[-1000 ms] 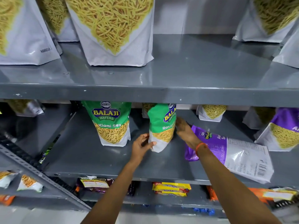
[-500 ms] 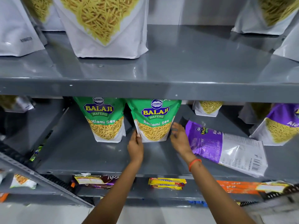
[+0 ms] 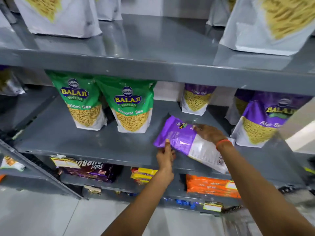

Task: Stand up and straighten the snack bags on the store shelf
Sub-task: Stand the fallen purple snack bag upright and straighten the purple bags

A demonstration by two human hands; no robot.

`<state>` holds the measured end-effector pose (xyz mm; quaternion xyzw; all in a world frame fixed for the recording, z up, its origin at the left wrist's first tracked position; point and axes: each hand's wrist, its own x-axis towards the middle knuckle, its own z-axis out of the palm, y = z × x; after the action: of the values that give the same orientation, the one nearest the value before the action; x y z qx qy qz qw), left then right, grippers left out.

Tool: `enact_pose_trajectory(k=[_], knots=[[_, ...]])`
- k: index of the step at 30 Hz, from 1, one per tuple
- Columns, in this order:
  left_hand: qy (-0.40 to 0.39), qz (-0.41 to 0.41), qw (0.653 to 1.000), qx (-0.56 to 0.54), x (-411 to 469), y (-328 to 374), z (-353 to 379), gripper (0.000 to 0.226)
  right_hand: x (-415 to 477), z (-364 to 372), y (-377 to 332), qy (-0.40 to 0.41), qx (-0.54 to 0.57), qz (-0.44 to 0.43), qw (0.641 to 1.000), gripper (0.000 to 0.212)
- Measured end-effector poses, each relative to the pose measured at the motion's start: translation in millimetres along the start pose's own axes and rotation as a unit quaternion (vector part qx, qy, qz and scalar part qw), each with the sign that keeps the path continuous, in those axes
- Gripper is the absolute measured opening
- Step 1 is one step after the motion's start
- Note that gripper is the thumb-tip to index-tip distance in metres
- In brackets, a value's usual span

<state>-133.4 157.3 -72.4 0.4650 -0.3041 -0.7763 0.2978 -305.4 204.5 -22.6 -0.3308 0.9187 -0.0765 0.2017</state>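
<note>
A purple snack bag (image 3: 180,137) lies flat on the grey middle shelf (image 3: 85,142), back panel up, its bottom end hanging over the front edge. My left hand (image 3: 166,155) grips its near left edge with the thumb on top. My right hand (image 3: 208,133), with an orange band at the wrist, holds its upper edge. Left of it, two green Ratlami Sev bags (image 3: 80,103) (image 3: 130,108) stand upright side by side. Two purple bags stand upright, one at the back (image 3: 196,101) and one at the right (image 3: 265,120).
Large white sev bags (image 3: 58,14) (image 3: 271,24) stand on the upper shelf (image 3: 153,65). On the lower shelf lie a dark packet (image 3: 87,169), yellow packets (image 3: 143,174) and orange packets (image 3: 211,186). A slanted grey rack (image 3: 34,167) stands at the left. Pale floor shows below.
Both hands left the second green bag, which now stands upright facing front, and moved right onto the lying purple bag. The camera shifted right.
</note>
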Motion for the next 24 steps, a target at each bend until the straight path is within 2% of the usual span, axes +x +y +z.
enact_pose_trajectory(k=[4,9,12,16,18,22,24], knots=[[-0.024,-0.054,0.998,-0.013,-19.2,-20.9,29.3,0.023,12.7,-18.1,24.7,-0.053,0.01,0.005,0.999,0.043],[-0.033,-0.059,0.997,-0.04,-20.6,-9.8,35.4,0.021,18.4,-32.0,41.4,-0.009,0.124,0.024,0.992,0.035],[-0.059,-0.012,0.997,-0.05,-19.1,9.1,41.4,0.02,20.7,-37.5,47.9,0.038,0.25,0.045,0.967,0.033],[-0.076,0.074,0.994,-0.013,-11.6,42.5,63.6,0.02,24.5,-47.7,43.5,0.205,0.32,0.047,0.924,0.026],[-0.088,0.125,0.988,0.007,-5.6,54.6,74.2,0.024,24.7,-51.8,40.3,0.258,0.349,0.031,0.9,0.025],[-0.123,0.233,0.962,0.074,8.6,66.1,81.3,0.031,26.3,-37.6,47.1,0.301,0.368,0.024,0.879,0.025],[-0.106,0.243,0.959,0.095,13.5,66.2,79.8,0.016,27.4,-22.0,54.1,0.294,0.378,0.034,0.877,0.023]])
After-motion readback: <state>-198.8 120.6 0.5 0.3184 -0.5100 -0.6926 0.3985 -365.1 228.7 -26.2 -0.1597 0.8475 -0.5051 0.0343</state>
